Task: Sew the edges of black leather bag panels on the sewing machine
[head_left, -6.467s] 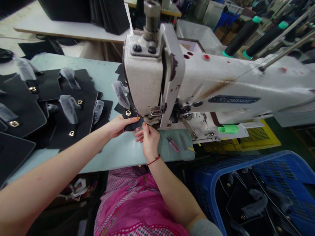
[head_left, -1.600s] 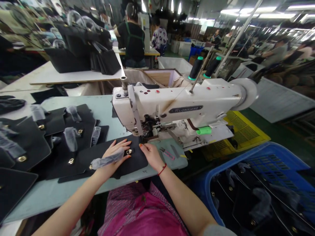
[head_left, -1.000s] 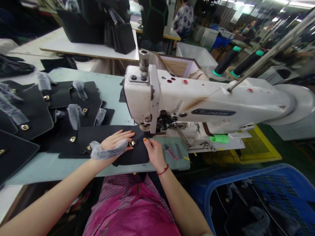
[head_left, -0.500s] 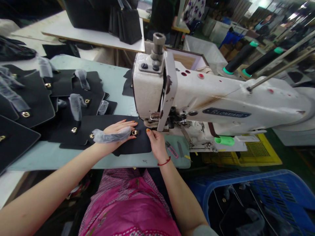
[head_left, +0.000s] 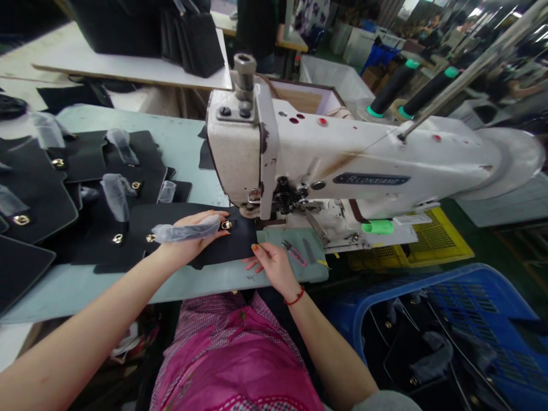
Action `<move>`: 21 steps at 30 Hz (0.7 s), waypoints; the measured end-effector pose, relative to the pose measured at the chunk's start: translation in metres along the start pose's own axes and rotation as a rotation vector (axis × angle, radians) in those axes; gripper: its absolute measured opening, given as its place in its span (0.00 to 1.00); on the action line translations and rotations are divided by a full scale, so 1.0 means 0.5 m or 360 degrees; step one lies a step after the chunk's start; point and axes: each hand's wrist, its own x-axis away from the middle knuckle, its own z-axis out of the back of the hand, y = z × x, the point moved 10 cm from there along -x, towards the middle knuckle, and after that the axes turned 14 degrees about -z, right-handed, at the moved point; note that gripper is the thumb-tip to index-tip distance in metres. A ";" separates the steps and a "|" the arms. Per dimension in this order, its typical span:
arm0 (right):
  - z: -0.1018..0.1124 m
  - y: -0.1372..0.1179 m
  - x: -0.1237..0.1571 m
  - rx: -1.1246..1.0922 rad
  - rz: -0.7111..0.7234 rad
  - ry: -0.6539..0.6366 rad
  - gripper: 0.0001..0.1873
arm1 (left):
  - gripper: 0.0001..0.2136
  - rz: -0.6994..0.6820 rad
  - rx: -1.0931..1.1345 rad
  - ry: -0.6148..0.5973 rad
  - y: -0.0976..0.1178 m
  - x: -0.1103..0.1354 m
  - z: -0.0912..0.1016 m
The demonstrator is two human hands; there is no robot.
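Note:
A black bag panel lies flat on the pale table, its far edge at the sewing machine's needle area. It carries gold buckles and a handle strap wrapped in clear plastic. My left hand rests on the panel with fingers stretched out, and the wrapped strap passes over its back. At the panel's lower right corner is my right hand, thumb and fingers apart; whether the fingertips touch the panel I cannot tell. Pink-handled thread snips lie just right of that hand.
Several similar black panels overlap on the table's left. A blue basket with more panels stands at lower right. Yellow crates sit behind it. Black thread cones rise behind the machine. Black bags stand on a back table.
My right hand has let go of the panel's right edge and moved down toward me, its fingers now spread. My left hand stays on the panel. The view has shifted right.

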 end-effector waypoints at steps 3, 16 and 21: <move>-0.003 -0.010 0.007 0.0001 0.0025 -0.0014 0.23 | 0.23 -0.0014 0.0004 -0.0076 0.000 -0.004 -0.001; -0.010 -0.013 0.002 -0.0133 -0.0140 -0.0163 0.25 | 0.24 -0.0111 -0.0344 -0.0231 0.031 -0.025 0.017; -0.012 -0.013 -0.001 -0.0127 -0.0151 -0.0193 0.25 | 0.24 -0.0132 -0.0454 -0.0269 0.033 -0.027 0.020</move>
